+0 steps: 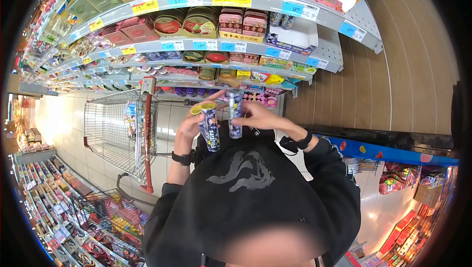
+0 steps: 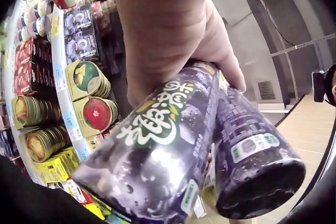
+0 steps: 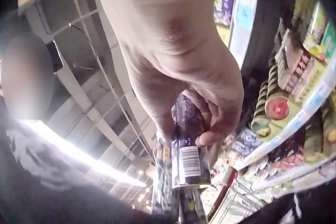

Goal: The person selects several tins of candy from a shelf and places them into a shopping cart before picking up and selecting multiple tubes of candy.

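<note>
My left hand grips two purple Frutips candy tubes side by side. The nearer tube has a yellow lid and white lettering, and a second yellow lid shows beside it. In the left wrist view both tubes, the large-lettered tube and the dark-ended tube, angle apart below the palm. My right hand holds a third purple tube upright between thumb and fingers, just right of the left hand's pair. The right wrist view shows a barcode on this tube.
A shelf of candy tins and boxes stands in front. On it, an open Frutips display box sits beside two purple tubes. A wire shopping cart with a red handle stands at left. Packaged goods fill racks at lower left.
</note>
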A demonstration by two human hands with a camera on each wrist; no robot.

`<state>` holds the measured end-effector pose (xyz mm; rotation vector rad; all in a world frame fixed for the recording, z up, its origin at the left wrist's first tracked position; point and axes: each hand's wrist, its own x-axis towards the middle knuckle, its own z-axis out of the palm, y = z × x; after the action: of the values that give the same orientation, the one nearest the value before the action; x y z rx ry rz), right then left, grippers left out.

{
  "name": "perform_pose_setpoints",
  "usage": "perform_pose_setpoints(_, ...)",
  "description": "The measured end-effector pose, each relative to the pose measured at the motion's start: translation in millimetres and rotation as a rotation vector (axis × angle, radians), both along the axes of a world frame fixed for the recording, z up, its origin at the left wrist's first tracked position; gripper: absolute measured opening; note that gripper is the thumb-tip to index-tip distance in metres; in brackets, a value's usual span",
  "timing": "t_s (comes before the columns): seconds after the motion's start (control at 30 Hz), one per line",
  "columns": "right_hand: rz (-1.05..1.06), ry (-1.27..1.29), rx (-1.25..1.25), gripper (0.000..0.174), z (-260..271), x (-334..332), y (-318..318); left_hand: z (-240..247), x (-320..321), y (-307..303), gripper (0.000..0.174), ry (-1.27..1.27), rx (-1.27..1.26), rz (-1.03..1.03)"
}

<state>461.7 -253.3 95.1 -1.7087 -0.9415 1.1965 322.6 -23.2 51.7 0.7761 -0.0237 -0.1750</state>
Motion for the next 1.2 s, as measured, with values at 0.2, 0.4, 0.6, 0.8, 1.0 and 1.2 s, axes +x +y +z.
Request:
perform_pose_setpoints(0.2, -0.49, -0.161, 0.299, 0.06, 50, 70, -43, -12, -17, 0, 0.056, 0.205, 0.078, 0.089)
perform_pose_setpoints(0.4, -0.727, -0.29, 0.35, 0.06, 93, 133, -67, 0, -5, -9, 0.052, 0.215, 0.128, -0.018)
perform_pose_setpoints(0.6, -0.743, -0.267, 0.148, 0.04, 106, 168, -62, 15, 10, -16, 0.057, 0.225, 0.153, -0.079)
perform_pose_setpoints(0.8, -0.8, -0.423, 0.161, 0.032, 124, 183, -54, 22, 14, -22, 0.047, 0.184, 0.206, -0.171)
perform_pose_setpoints(1.0, -0.906, -0.707, 0.264, 0.038, 71, 240, -61, 24, 11, -20, 0.048, 0.203, 0.198, -0.154)
perform_pose_setpoints(1.2, -0.734, -1.105, 0.003, 0.044, 63, 246, -54, 21, 8, -19, 0.049, 0.21, 0.187, -0.136)
